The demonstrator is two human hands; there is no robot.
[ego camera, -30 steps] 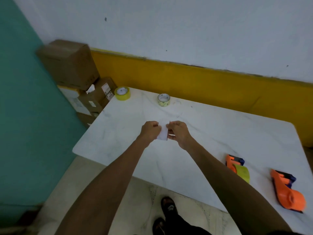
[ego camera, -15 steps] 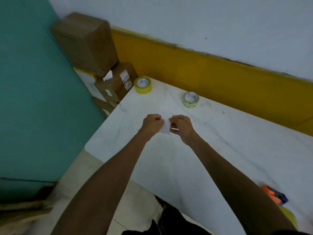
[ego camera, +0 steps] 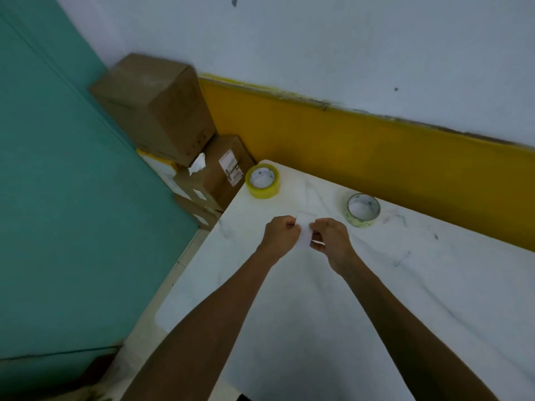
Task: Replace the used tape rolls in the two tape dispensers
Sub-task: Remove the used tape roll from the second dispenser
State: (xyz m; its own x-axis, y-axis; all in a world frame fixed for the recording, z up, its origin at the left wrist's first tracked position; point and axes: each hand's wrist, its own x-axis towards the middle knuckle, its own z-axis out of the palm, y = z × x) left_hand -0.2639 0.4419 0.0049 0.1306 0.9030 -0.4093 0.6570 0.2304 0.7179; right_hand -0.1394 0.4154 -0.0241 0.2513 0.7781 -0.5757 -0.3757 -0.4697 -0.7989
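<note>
My left hand (ego camera: 282, 234) and my right hand (ego camera: 330, 238) are held together above the white marble table (ego camera: 376, 299), both pinching a small pale strip of tape (ego camera: 304, 238) stretched between them. A full yellow tape roll (ego camera: 262, 181) lies flat at the table's far left corner. A thinner, paler tape roll (ego camera: 363, 210) lies flat just beyond and to the right of my right hand. Neither tape dispenser is in view.
Stacked cardboard boxes (ego camera: 162, 111) stand on the floor past the table's left corner, against a teal wall (ego camera: 58, 183). A yellow-and-white wall (ego camera: 376, 146) runs along the table's far edge. The table's left edge (ego camera: 202, 256) drops to a tiled floor.
The view has swung left and up: the two orange dispensers have left the frame at the right, and the rolls and boxes now sit nearer the centre. My hands still hold the strip.
</note>
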